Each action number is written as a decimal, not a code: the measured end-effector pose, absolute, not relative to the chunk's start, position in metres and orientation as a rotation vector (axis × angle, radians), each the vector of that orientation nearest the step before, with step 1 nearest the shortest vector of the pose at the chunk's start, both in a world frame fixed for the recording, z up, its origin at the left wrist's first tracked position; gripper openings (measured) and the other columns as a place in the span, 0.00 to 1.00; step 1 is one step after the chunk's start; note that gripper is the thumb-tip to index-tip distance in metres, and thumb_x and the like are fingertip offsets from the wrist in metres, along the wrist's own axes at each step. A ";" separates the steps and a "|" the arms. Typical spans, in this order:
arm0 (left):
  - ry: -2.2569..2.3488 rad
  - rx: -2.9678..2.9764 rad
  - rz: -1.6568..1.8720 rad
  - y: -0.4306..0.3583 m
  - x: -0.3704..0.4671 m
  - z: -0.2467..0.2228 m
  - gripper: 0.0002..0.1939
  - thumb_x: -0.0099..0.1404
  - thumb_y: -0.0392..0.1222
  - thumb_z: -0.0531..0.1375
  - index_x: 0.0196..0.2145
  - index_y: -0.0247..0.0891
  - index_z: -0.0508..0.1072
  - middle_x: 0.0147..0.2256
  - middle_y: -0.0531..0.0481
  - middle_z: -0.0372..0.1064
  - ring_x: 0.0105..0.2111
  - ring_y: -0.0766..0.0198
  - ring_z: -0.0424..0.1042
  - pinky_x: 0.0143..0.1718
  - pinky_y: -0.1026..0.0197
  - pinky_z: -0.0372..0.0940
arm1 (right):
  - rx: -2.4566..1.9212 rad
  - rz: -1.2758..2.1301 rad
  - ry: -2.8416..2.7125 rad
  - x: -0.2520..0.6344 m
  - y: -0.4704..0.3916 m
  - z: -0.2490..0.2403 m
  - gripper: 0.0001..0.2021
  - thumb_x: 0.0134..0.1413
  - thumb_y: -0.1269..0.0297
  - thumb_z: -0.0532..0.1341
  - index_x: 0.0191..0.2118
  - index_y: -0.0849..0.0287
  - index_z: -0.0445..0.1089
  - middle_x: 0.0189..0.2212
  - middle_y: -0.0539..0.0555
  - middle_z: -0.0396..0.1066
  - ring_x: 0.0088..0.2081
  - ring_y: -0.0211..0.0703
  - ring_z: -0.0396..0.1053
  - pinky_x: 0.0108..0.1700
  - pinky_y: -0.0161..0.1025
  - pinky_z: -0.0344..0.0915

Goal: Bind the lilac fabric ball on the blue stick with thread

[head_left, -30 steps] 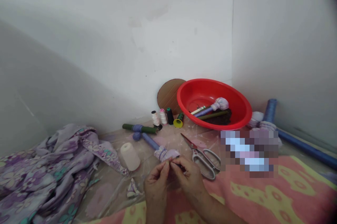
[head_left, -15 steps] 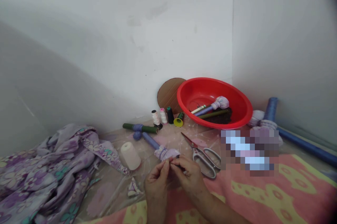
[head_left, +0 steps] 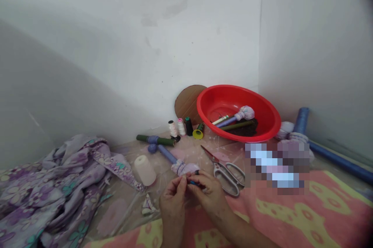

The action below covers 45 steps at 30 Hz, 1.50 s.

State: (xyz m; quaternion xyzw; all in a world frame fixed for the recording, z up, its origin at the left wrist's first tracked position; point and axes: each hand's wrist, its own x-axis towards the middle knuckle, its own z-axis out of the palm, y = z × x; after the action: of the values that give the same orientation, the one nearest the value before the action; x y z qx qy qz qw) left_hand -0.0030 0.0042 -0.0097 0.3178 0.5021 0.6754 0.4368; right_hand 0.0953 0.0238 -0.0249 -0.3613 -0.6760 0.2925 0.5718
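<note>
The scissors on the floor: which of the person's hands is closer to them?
The right hand. It lies just left of the scissors, almost at their handles. The left hand is farther left, on the other side of the right hand, fingertips meeting it.

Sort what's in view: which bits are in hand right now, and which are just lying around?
In hand:
left hand and right hand, fingertips pinched together on a small dark-and-blue item, too small to identify.

Lying about:
scissors, cream thread cone, small spools, red basin, floral fabric, wrapped blue stick.
</note>
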 end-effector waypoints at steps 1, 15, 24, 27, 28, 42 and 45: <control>1.246 0.790 1.682 0.004 -0.003 -0.009 0.12 0.40 0.43 0.66 0.23 0.33 0.76 0.24 0.47 0.74 0.26 0.62 0.72 0.28 0.66 0.66 | -0.840 0.707 -1.585 0.095 0.023 -0.024 0.07 0.45 0.69 0.58 0.30 0.59 0.73 0.25 0.53 0.67 0.27 0.36 0.65 0.27 0.31 0.61; 1.275 0.870 1.631 0.003 -0.006 -0.007 0.12 0.44 0.45 0.65 0.24 0.33 0.75 0.22 0.49 0.73 0.25 0.64 0.70 0.27 0.67 0.65 | -0.857 0.952 -1.473 0.099 0.024 -0.019 0.11 0.52 0.63 0.53 0.29 0.61 0.71 0.27 0.53 0.70 0.29 0.38 0.66 0.30 0.32 0.62; 1.260 0.856 1.601 0.002 -0.005 0.000 0.12 0.41 0.45 0.65 0.20 0.32 0.73 0.18 0.51 0.69 0.20 0.68 0.66 0.23 0.68 0.62 | -0.847 0.506 -1.737 0.114 0.035 -0.021 0.10 0.52 0.66 0.53 0.35 0.57 0.72 0.26 0.53 0.68 0.29 0.37 0.66 0.30 0.33 0.62; 1.252 0.851 1.588 0.002 -0.005 0.001 0.12 0.41 0.44 0.66 0.19 0.32 0.73 0.17 0.52 0.68 0.19 0.69 0.64 0.22 0.69 0.61 | -0.815 0.439 -1.854 0.118 0.034 -0.017 0.12 0.54 0.65 0.51 0.37 0.55 0.71 0.25 0.53 0.68 0.30 0.38 0.66 0.30 0.33 0.60; 1.242 0.851 1.585 0.002 -0.006 0.001 0.11 0.41 0.44 0.66 0.19 0.32 0.73 0.16 0.53 0.67 0.19 0.69 0.64 0.22 0.69 0.61 | -0.809 0.423 -1.887 0.118 0.034 -0.016 0.12 0.55 0.64 0.51 0.37 0.55 0.72 0.25 0.53 0.68 0.30 0.38 0.65 0.30 0.33 0.60; 1.279 0.957 1.547 0.005 -0.007 -0.003 0.12 0.41 0.45 0.65 0.18 0.32 0.72 0.16 0.53 0.66 0.18 0.69 0.63 0.22 0.69 0.60 | -0.871 0.642 -1.890 0.120 0.032 -0.006 0.09 0.48 0.71 0.56 0.28 0.57 0.74 0.22 0.50 0.71 0.25 0.36 0.66 0.28 0.32 0.58; 1.313 0.997 1.553 0.007 -0.008 -0.008 0.12 0.41 0.45 0.65 0.18 0.32 0.72 0.17 0.52 0.67 0.19 0.68 0.63 0.22 0.68 0.60 | -0.906 0.691 -1.901 0.120 0.033 -0.007 0.09 0.47 0.71 0.55 0.27 0.57 0.74 0.23 0.49 0.71 0.25 0.36 0.66 0.28 0.31 0.58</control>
State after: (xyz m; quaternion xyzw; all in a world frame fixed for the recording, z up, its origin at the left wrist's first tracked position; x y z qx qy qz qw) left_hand -0.0076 0.0069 -0.0079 0.3986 0.5250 0.6209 0.4242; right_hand 0.1196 0.0329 -0.0072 -0.3659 -0.7676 0.2790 0.4461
